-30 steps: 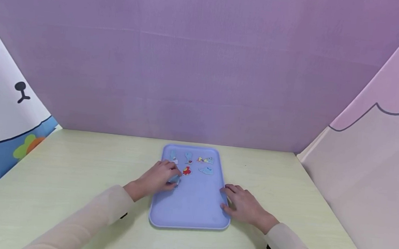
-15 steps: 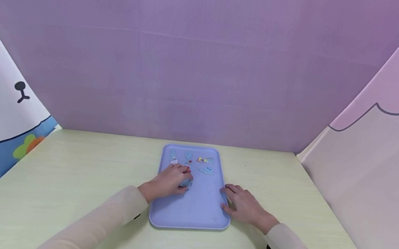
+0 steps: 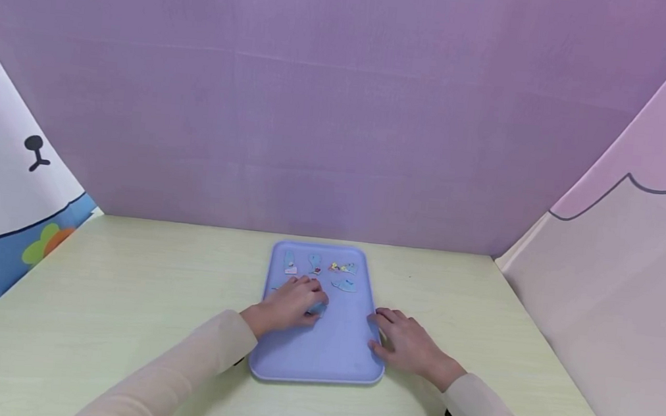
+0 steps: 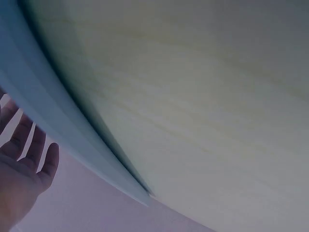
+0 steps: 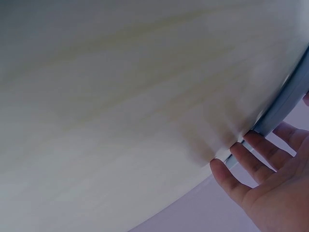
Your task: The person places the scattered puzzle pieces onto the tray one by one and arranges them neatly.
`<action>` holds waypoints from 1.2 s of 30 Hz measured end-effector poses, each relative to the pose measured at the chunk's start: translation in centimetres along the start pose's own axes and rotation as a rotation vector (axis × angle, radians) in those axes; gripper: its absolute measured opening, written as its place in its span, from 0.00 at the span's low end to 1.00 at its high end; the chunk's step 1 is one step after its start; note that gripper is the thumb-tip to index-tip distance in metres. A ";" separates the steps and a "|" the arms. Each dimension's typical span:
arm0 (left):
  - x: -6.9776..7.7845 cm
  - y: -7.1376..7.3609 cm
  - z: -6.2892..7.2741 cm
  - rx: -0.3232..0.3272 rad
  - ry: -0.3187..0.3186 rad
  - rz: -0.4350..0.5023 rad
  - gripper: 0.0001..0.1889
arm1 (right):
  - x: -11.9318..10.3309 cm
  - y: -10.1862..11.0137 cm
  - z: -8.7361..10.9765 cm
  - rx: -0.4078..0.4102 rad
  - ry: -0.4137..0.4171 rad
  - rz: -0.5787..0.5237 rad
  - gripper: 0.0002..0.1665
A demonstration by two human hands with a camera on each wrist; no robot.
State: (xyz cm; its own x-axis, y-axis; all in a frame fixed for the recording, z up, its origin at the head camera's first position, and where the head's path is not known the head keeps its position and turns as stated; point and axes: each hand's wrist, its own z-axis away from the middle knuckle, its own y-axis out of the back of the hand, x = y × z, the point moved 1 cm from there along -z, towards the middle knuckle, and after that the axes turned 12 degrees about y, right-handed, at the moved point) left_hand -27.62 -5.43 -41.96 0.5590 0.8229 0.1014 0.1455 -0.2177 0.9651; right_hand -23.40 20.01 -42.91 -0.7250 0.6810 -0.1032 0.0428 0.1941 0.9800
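A lavender tray (image 3: 320,359) lies on the table, with several small flat light-blue picture pieces in its far half. My left hand (image 3: 290,305) is over the tray's middle left, its fingers and thumb pinching a light-blue piece (image 3: 316,308). Most of that piece is hidden by the fingers. Farther back lie a tall narrow piece (image 3: 289,261), a rounded one (image 3: 314,262) and one with yellow on it (image 3: 343,268). A wedge-shaped piece (image 3: 344,285) sits right of my fingertips. My right hand (image 3: 407,343) rests at the tray's right rim, fingers relaxed and holding no piece.
The pale wood-look table (image 3: 141,297) runs back to a purple backdrop (image 3: 341,116). Cartoon-printed cloths hang on the left (image 3: 7,193) and right (image 3: 621,246). The wrist views mostly show the tabletop and the tray's edge.
My left hand has moved right across the tray with the light-blue piece. It now covers the red piece seen earlier. My right hand has stayed put at the rim.
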 end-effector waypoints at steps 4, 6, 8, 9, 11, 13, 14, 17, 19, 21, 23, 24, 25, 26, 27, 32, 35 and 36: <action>0.0 -0.2 0.0 -0.004 0.011 -0.002 0.12 | 0.0 0.0 0.0 0.000 -0.001 0.002 0.27; 0.0 -0.2 0.0 -0.007 0.016 0.001 0.12 | 0.0 -0.1 0.0 -0.003 -0.004 0.002 0.27; 0.0 -0.1 0.0 -0.016 0.025 0.012 0.12 | 0.0 -0.1 0.0 -0.005 -0.005 0.002 0.27; 0.0 -0.1 0.0 -0.022 0.029 0.017 0.12 | 0.0 -0.1 0.0 -0.005 -0.005 0.002 0.27; 0.1 0.0 0.1 -0.033 0.037 0.026 0.13 | 0.0 0.0 0.0 -0.002 -0.004 -0.001 0.27; 0.1 0.2 0.1 -0.044 0.049 0.032 0.13 | -0.1 0.0 0.0 0.001 -0.001 -0.003 0.27; 0.1 0.2 0.2 -0.047 0.053 0.035 0.13 | -0.1 0.1 0.0 0.002 -0.001 -0.003 0.27; 0.1 0.3 0.4 -0.055 0.066 0.043 0.14 | -0.1 0.1 0.1 0.000 -0.002 -0.005 0.27; 0.1 0.4 0.5 -0.057 0.075 0.049 0.15 | -0.1 0.2 0.1 -0.002 -0.004 -0.006 0.27; 0.0 0.4 0.6 -0.055 0.081 0.054 0.16 | -0.1 0.2 0.1 -0.004 -0.008 -0.010 0.27; -0.1 0.5 0.8 -0.054 0.089 0.056 0.16 | -0.1 0.2 0.0 -0.006 -0.013 -0.012 0.27; -0.2 0.5 0.9 -0.053 0.093 0.059 0.16 | -0.1 0.3 0.0 -0.007 -0.016 -0.015 0.27; -0.3 0.5 1.0 -0.054 0.099 0.064 0.17 | -0.1 0.3 0.0 -0.009 -0.019 -0.015 0.27; -0.3 0.6 1.1 -0.052 0.103 0.066 0.17 | -0.1 0.3 0.0 -0.010 -0.020 -0.017 0.27; -0.5 0.7 1.3 -0.051 0.109 0.069 0.17 | -0.2 0.3 0.0 -0.011 -0.020 -0.021 0.27; -1.1 1.3 2.0 -0.025 0.123 0.101 0.18 | -0.1 0.5 0.0 -0.014 -0.012 -0.036 0.27; -1.7 1.6 2.5 -0.011 0.131 0.112 0.18 | 0.0 0.7 -0.1 -0.018 -0.009 -0.046 0.27; -1.9 1.7 2.6 -0.004 0.137 0.115 0.18 | 0.0 0.7 -0.1 -0.018 -0.006 -0.049 0.26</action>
State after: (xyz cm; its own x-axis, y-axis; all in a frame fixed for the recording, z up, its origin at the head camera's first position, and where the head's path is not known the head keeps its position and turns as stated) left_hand -26.26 -8.72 -41.14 0.4550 0.8567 0.2432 0.0833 -0.3128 0.9461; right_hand -23.44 20.12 -42.20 -0.7217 0.6752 -0.1525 -0.0056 0.2146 0.9767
